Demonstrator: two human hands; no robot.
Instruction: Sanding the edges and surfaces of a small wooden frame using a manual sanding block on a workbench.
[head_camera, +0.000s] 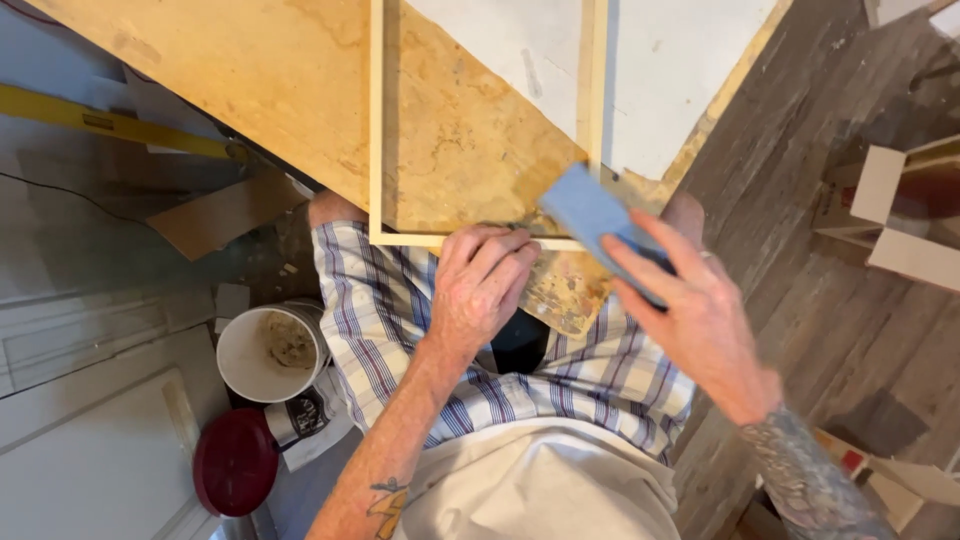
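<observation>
Pressing down on a thin wooden frame (480, 240) at the near edge of a plywood board (300, 90).

His left hand (482, 282) lies fingers-down on the frame's bottom rail, at 6 o'clock on the board; the right hand (690, 310) grips a blue sanding block (590, 212) touching the frame's corner at 4 o'clock. That frame looks light and stiff but slender, likely to rack, so holding near a corner joint seems safest. A white bucket (268, 352) sits at 8 o'clock.
</observation>
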